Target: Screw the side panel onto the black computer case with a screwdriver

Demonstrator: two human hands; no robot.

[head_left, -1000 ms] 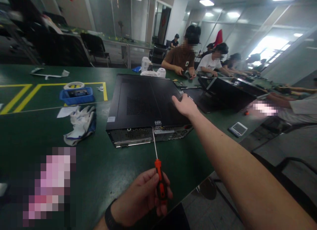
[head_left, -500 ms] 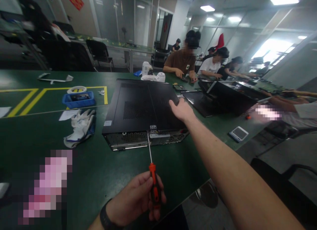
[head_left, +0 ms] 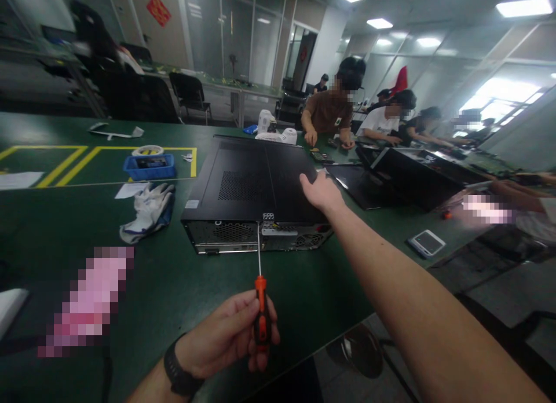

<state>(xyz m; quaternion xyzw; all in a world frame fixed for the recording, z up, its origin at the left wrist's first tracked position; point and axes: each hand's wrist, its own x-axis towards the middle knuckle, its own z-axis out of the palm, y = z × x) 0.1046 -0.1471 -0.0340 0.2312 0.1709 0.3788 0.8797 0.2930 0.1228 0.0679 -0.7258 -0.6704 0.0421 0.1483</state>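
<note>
left fingers (head_left: 244, 327) wrapped around red-and-black screwdriver (head_left: 261, 322), tip at rear edge of black computer case (head_left: 256, 183), right fingers (head_left: 309, 184) splayed over its top, unclenched

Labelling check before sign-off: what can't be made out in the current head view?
All head view:
- tip of the screwdriver: too small against the dark case
- most fingers of the right hand: behind the hand itself
- pink item: pixelated
- white object: cut by left edge
- contents of the blue bin: small, dark
</note>
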